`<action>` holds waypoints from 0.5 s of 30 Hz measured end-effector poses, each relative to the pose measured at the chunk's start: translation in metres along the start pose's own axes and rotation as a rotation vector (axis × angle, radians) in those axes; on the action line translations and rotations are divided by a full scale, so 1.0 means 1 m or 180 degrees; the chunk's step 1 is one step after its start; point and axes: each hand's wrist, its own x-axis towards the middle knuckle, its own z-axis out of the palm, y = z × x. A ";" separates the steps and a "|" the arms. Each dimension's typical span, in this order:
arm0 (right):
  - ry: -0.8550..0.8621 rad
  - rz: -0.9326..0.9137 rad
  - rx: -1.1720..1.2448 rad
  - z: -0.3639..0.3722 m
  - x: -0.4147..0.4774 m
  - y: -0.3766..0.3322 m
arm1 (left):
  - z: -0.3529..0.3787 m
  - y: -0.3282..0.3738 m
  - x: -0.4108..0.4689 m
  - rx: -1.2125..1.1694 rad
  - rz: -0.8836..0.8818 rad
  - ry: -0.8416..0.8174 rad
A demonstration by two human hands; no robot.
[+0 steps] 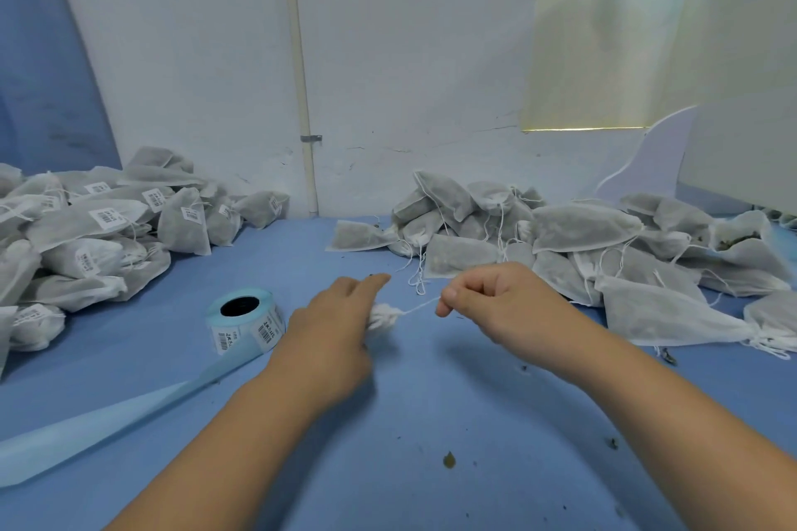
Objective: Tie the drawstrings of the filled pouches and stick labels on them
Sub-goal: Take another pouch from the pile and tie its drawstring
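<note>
My left hand (334,330) holds a white pouch at mid-table; only its gathered neck (381,317) shows past my fingers. A thin white drawstring (420,305) runs taut from that neck to my right hand (487,300), which pinches it between thumb and fingers. A roll of barcode labels (246,321) stands just left of my left hand, its blue backing strip (108,423) trailing toward the front left. A heap of labelled pouches (99,237) lies at the left. A heap of unlabelled pouches (582,246) with loose strings lies at the right.
The blue table (431,423) carries small crumbs of dried herb (449,460) near the front. A white wall with a vertical pipe (304,99) closes the back. A pale panel (742,142) leans at the far right.
</note>
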 end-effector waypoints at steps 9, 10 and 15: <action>0.0213 -0.0528 -0.0138 -0.011 -0.003 -0.016 | 0.001 0.036 -0.011 -0.2775 0.0074 -0.0152; 0.0283 -0.0576 -0.0138 -0.013 -0.003 -0.017 | -0.001 0.035 -0.011 -0.2932 -0.0009 -0.0106; 0.0613 -0.0765 -0.0100 -0.018 -0.001 -0.018 | -0.018 0.031 -0.011 -0.3637 0.0047 -0.0325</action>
